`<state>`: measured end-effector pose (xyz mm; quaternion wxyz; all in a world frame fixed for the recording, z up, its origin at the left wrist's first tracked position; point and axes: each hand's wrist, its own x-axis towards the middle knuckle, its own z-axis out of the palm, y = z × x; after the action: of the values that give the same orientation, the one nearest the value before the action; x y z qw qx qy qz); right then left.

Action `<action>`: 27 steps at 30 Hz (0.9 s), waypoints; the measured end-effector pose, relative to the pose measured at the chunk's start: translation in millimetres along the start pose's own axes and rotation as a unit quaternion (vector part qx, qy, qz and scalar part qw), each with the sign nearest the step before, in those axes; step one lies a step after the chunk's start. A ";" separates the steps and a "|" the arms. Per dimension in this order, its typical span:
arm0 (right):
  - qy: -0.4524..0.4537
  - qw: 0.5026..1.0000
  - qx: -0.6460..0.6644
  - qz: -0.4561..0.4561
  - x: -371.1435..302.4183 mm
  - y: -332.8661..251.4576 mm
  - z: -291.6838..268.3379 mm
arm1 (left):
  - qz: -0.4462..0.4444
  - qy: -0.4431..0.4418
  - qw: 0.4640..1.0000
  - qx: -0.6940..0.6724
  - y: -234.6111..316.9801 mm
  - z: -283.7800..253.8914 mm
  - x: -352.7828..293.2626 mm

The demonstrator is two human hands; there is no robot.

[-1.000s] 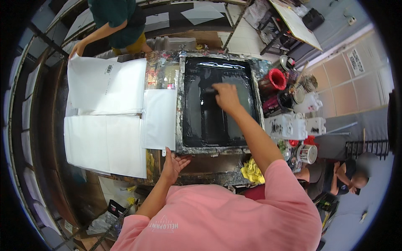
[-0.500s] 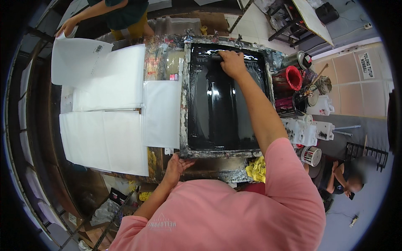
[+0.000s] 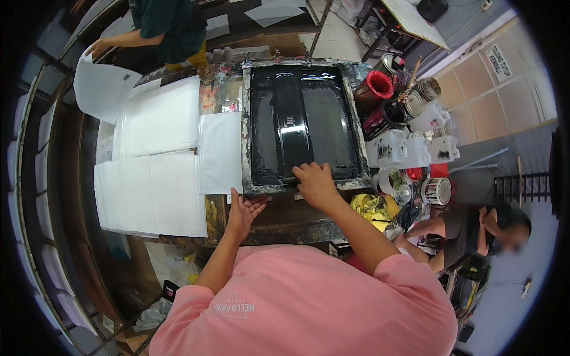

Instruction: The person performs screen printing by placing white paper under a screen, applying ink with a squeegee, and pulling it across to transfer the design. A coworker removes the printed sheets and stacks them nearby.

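Observation:
A screen-printing frame (image 3: 245, 136), its rim crusted with paint, lies in front of me with glossy black ink over its mesh (image 3: 329, 127). My right hand (image 3: 314, 187) is closed at the frame's near side, gripping what looks like an ink-black squeegee, mostly hidden under the hand. Beside the near left corner is my left hand (image 3: 243, 216), palm up, thumb raised and fingers stretched out along the frame's edge. A white sheet (image 3: 221, 154) sticks out from under the frame's left side.
Stacked white sheets (image 3: 151, 193) cover the table's left part. A co-worker's hand (image 3: 98, 47) lifts a printed sheet (image 3: 104, 86) at the far left. Right of the frame stand a red ink can (image 3: 377, 86), white jugs (image 3: 389, 148) and yellow cloth (image 3: 374, 207). Another person (image 3: 463, 228) sits at right.
My right hand has come from the frame's far end to its near edge, leaving a broad dark ink band. My left hand stays by the corner. The co-worker's sheet has shifted and curled.

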<state>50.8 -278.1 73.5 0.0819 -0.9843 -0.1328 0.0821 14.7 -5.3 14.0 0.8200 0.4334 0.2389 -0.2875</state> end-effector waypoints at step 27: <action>0.047 0.999 -0.022 -0.011 103.8 52.8 34.3 | -0.080 0.039 0.995 -0.050 -11.9 -3.0 5.4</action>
<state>156.4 -295.0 15.9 0.0675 -0.9872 -0.1410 0.0321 10.0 -9.6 2.2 0.8051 0.3825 0.3187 -0.3224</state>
